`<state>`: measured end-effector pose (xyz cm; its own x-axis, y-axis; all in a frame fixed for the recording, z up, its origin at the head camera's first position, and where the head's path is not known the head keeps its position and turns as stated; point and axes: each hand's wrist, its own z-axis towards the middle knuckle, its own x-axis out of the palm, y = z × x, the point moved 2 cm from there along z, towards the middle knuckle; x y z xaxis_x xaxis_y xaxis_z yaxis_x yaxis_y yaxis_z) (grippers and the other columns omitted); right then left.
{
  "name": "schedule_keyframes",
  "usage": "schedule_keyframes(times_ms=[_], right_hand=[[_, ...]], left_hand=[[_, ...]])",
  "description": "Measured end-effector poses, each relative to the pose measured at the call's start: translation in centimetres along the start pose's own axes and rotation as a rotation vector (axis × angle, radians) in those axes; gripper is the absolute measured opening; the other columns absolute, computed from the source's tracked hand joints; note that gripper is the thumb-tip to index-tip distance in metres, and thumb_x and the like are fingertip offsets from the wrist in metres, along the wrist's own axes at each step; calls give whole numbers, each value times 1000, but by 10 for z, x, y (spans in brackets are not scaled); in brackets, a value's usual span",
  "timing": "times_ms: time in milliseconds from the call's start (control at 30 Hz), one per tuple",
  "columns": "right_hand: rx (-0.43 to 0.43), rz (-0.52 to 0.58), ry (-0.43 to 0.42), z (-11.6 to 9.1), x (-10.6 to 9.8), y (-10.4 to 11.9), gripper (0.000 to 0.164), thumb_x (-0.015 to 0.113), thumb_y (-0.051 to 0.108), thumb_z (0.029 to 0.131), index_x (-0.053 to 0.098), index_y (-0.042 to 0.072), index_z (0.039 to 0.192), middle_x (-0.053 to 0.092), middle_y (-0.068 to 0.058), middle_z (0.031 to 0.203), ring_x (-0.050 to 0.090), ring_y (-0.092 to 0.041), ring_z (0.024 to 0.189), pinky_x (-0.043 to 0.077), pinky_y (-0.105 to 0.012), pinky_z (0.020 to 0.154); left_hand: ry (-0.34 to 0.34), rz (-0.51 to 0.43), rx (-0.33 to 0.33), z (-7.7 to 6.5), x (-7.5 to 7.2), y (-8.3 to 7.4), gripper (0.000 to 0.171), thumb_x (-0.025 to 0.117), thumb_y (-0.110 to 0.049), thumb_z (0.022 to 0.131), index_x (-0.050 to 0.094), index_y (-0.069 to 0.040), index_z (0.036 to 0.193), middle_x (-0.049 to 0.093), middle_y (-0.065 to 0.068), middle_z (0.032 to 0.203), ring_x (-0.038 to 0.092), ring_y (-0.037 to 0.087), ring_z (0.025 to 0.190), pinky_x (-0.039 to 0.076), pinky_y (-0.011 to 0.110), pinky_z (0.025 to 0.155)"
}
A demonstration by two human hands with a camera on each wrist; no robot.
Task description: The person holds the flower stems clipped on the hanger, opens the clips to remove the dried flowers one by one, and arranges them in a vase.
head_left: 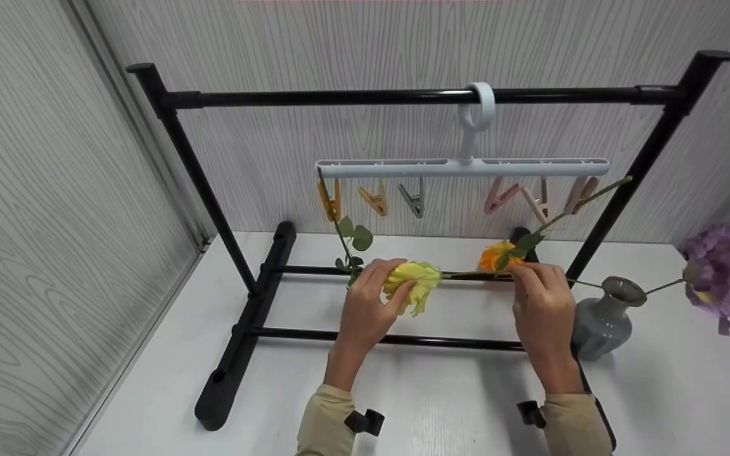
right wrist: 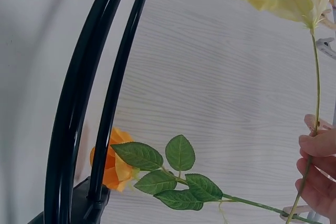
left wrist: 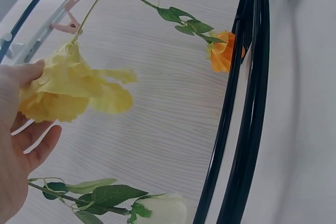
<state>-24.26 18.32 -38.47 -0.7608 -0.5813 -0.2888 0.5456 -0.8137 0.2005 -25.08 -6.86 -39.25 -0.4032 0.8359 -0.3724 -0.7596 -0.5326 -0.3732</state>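
Observation:
My left hand (head_left: 368, 310) holds the ruffled head of a yellow artificial flower (head_left: 421, 284), thumb on one side and fingers on the other. The flower lies sideways, its thin stem (right wrist: 317, 77) running right. My right hand (head_left: 545, 310) pinches that stem between thumb and fingers. Above both hands hangs a pale hanger (head_left: 403, 168) with several clothespins. An orange flower (right wrist: 118, 163) hangs upside down from the rightmost pink clothespin (head_left: 579, 193). A white flower (left wrist: 163, 209) hangs from the orange clothespin (head_left: 330, 199) at the left end; my left hand hides its bloom in the head view.
The hanger hooks over the top bar of a black rack (head_left: 327, 97) standing on the white table (head_left: 441, 392). A grey vase (head_left: 602, 326) stands right of my right hand, with a purple flower (head_left: 722, 269) leaning out of it. Low black crossbars (head_left: 454, 342) run beneath my hands.

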Motion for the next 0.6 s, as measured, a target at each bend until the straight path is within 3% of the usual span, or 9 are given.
schedule_keyframes(times_ms=[167, 333, 467, 600], right_hand=[[27, -22, 8, 2, -5, -6, 9, 73, -17, 87, 72, -9, 90, 66, -23, 86, 61, -41, 80, 53, -52, 69], [50, -16, -10, 4, -11, -12, 8, 71, -18, 87, 72, -11, 90, 66, -24, 87, 61, -41, 80, 52, -50, 71], [54, -5, -35, 6, -14, -13, 7, 70, -17, 89, 72, -11, 90, 66, -24, 87, 61, -41, 79, 50, -46, 73], [63, 2, -52, 7, -15, -14, 6, 70, -16, 90, 72, -10, 89, 66, -23, 86, 61, -40, 80, 49, -44, 74]], left_hand=[[-89, -26, 0, 0, -3, 5, 20, 76, -2, 93, 69, -1, 112, 67, 10, 100, 68, 20, 89, 58, 31, 75], [-245, 1, -24, 0, -9, 11, 14, 69, 6, 95, 69, 0, 108, 62, 13, 104, 65, 24, 89, 58, 34, 71], [-354, 37, -105, -3, -12, 17, 13, 66, 6, 96, 69, 0, 108, 58, 15, 114, 61, 29, 101, 57, 39, 75], [-394, 25, -227, -6, -13, 24, 15, 66, 1, 99, 67, 0, 114, 52, 19, 129, 55, 31, 109, 53, 46, 82]])
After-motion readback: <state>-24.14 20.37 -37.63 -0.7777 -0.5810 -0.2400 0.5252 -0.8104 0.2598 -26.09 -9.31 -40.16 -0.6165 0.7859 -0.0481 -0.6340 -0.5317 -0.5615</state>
